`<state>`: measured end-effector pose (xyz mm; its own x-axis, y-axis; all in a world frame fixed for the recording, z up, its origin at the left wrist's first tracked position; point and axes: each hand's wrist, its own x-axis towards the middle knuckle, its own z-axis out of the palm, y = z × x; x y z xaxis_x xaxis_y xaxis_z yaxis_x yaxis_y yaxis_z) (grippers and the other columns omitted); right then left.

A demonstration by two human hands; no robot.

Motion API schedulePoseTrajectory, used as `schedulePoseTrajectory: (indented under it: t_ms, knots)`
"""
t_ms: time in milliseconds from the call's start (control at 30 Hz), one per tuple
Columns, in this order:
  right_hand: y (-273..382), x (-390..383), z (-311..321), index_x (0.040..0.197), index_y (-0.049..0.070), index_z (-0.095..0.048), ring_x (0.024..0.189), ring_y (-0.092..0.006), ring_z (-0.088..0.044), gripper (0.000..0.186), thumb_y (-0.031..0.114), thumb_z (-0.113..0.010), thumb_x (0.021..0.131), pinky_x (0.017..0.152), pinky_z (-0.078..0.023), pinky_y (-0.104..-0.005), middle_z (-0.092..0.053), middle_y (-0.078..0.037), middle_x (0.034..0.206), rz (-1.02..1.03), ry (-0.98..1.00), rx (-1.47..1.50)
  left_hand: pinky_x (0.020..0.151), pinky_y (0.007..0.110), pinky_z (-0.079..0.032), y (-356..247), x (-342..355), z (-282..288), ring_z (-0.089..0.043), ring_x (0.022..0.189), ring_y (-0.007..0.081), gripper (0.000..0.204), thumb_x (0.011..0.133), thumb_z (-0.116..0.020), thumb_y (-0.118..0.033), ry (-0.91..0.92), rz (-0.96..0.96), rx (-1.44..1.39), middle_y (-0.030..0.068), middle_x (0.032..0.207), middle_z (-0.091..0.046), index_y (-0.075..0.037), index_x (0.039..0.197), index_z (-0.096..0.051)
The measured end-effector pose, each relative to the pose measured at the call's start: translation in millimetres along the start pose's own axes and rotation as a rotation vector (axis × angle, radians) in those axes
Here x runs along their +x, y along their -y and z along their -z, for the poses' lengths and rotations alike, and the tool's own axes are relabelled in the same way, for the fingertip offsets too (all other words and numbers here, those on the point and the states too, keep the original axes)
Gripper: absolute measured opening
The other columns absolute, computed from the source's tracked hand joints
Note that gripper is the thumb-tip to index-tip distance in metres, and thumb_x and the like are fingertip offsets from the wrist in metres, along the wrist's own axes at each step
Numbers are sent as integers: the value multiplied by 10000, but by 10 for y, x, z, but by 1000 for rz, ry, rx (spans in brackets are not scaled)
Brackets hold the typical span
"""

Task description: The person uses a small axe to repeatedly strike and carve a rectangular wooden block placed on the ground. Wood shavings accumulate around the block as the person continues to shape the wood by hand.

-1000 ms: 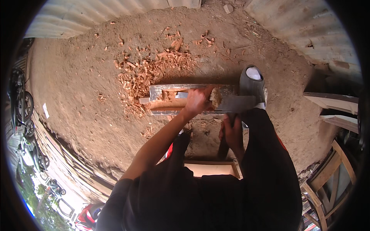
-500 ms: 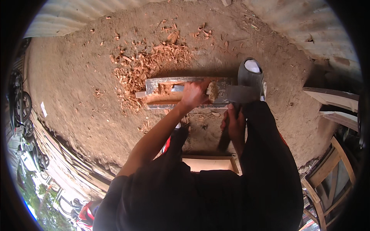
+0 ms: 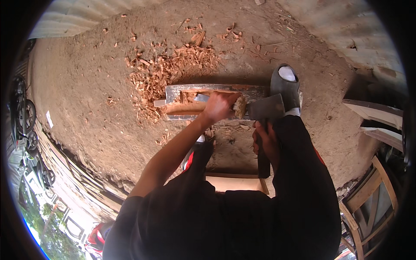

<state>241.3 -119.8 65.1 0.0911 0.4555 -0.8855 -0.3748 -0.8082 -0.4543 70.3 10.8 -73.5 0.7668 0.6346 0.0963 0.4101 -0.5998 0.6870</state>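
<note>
Gripping the chisel [image 3: 201, 98] left-to-right over the wood [image 3: 182, 88], upper centre, my left hand [image 3: 219, 106] leaves its butt [image 3: 240, 107] just left of the mallet [image 3: 265, 108], whose handle [image 3: 263, 164] my right hand [image 3: 269, 141] grips.

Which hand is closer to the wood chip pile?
Left. The left hand is right of the wood chip pile; the right hand is farther right and nearer the body.

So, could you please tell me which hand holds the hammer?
The right hand, gripping the hammer by its handle; the left hand instead holds the frayed-ended chisel.
</note>
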Motion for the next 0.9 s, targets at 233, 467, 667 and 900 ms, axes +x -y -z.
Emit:
schedulePoseTrajectory:
  t_ms: [233, 467, 667, 900]
  knots:
    - [73, -109, -24, 1062, 82, -495, 523, -135, -524, 313, 386, -562, 1036, 450, -428, -307, -501, -28, 751, 56, -21, -16, 630, 409, -547, -26, 45, 68, -691, 718, 290, 691, 595, -801, -196, 0, 35, -18, 100, 794, -685, -86, 1255, -628]
    - [227, -240, -170, 1053, 71, -506, 499, -128, -512, 285, 354, -540, 1050, 439, -427, -298, -511, -29, 734, 78, -7, -71, 602, 424, -545, -48, 292, 85, -677, 666, 319, 399, 617, -750, -153, -242, 35, -60, 97, 783, -680, -83, 993, -637]
    - [39, -112, -161, 1068, 72, -506, 489, -116, -502, 267, 335, -544, 1052, 430, -416, -279, -511, -23, 723, 241, -16, -52, 580, 437, -533, 2, 286, 17, -674, 671, 323, 319, 625, -723, -125, -261, 78, -55, 95, 763, -653, -92, 916, -596]
    - [129, 138, -95, 1024, 62, -469, 468, -121, -492, 233, 282, -537, 1059, 417, -417, -289, -480, -21, 670, 173, -80, -32, 572, 425, -525, -30, 278, -15, -679, 681, 300, 332, 614, -741, -119, -202, 95, 29, 89, 753, -635, -86, 895, -567]
